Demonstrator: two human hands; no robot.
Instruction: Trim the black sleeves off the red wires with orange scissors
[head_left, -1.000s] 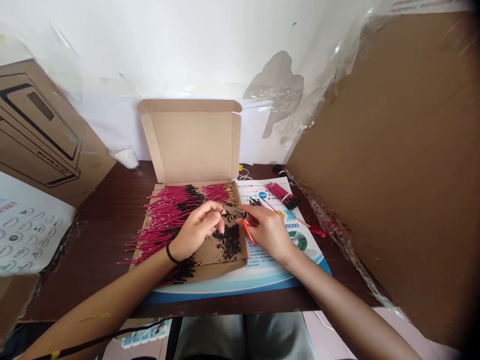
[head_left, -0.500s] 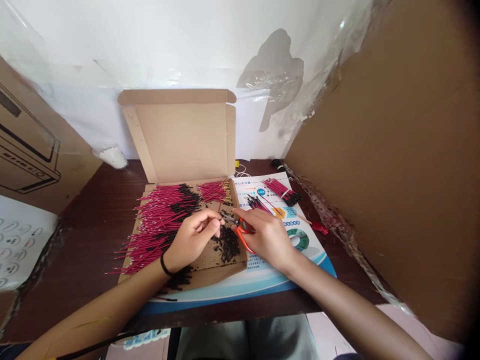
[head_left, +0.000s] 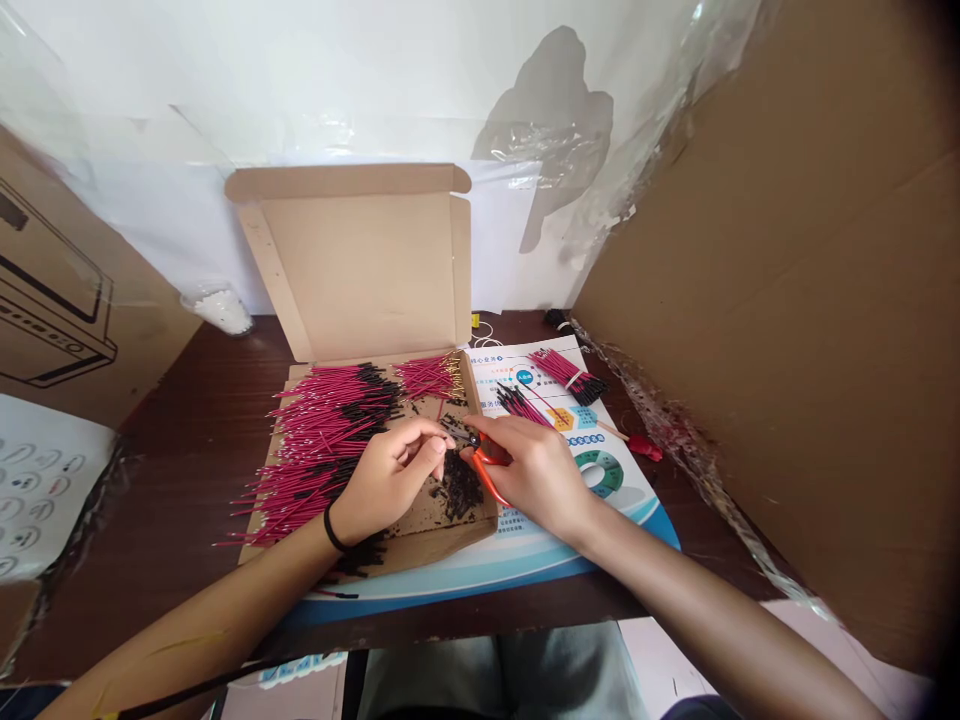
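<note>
My right hand (head_left: 536, 465) is closed around the orange handles of a pair of small pliers or cutters (head_left: 491, 478); their dark jaws point left. Just left of the jaws, my left hand (head_left: 396, 475) pinches something too small to make out between thumb and forefinger. Both hands are above an open cardboard box (head_left: 427, 520). Inside the box, many dark red wires with black ends (head_left: 315, 430) lie in a heap on the left. A smaller bunch of red wires with brassy tips (head_left: 431, 378) lies at the back. Black scraps (head_left: 459, 490) are scattered beneath the hands.
A printed sheet (head_left: 637, 515) lies under the box. On it are a banded wire bundle (head_left: 566, 378) and a loose wire bunch (head_left: 523, 403). A clear cup of white bits (head_left: 227, 310) tips at the back left. Cardboard walls (head_left: 787, 330) flank the table (head_left: 172, 440).
The view has shifted slightly. Both hands stay close together over the box, with the tool's jaws still by the left fingertips.
</note>
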